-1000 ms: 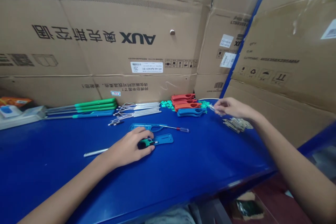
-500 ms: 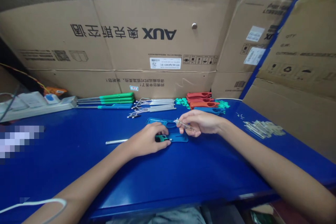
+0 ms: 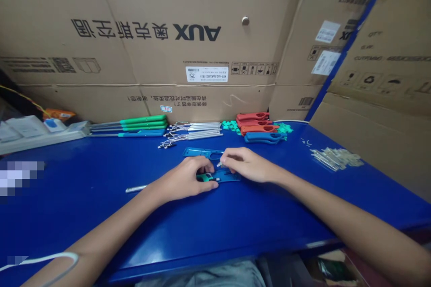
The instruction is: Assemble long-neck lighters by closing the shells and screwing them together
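The table (image 3: 77,215) is a deep, glossy blue. On it, a blue plastic casing (image 3: 202,152) and a blue plate (image 3: 229,176) lie under a green-and-black handle (image 3: 206,178). Farther back are red handles (image 3: 252,117), a blue handle (image 3: 262,137), bright green clips (image 3: 230,125), green handles (image 3: 143,119) and silver rods (image 3: 193,131). Behind, tan cardboard boxes (image 3: 101,0) carry black print (image 3: 197,32), and a blue strip (image 3: 350,40) runs up their corner.

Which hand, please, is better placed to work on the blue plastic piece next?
Probably the right hand: it holds a thin part above the blue plastic piece, while the left hand covers a green piece.
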Available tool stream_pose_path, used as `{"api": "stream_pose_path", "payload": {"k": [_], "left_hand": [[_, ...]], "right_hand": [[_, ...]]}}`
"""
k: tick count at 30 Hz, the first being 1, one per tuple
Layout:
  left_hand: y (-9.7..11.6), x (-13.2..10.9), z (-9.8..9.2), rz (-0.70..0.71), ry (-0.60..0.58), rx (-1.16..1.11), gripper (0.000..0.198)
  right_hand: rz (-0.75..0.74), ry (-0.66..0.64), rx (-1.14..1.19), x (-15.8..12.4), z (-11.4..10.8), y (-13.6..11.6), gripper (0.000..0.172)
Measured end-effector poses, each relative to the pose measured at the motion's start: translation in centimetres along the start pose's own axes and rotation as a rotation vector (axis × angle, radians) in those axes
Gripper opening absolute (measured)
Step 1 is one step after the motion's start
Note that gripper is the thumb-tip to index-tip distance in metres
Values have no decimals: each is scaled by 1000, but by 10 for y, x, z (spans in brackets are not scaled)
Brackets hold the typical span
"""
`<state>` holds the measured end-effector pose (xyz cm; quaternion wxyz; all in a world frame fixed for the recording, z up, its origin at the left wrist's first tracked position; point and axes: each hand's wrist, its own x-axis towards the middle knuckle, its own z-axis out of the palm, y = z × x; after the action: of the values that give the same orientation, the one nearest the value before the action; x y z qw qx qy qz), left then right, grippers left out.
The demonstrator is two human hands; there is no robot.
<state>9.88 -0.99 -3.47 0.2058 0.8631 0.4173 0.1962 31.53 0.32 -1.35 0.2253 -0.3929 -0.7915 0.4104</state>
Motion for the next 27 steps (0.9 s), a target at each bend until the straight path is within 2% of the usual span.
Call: {"api": "stream_pose_path", "payload": {"k": [4,8,14,18,27], "left_hand": [[-1,1,1,-4,8,-11,29],[-3,1,3,-9,10,-28,29],[-2,1,3,-10,8,-55,29],[0,1,2,-24,1,-70,17],[0,7,2,-83,-43,-151,12]], "right_hand": [[-114,33,-328,-5,5,2,19],[-181,74,-509,-7,6,4,13],[-213,52,-578,-8,9,3,14],[-233,29,-600,-8,10,4,13],[-252,18,-583,-7,15,8,14]]}}
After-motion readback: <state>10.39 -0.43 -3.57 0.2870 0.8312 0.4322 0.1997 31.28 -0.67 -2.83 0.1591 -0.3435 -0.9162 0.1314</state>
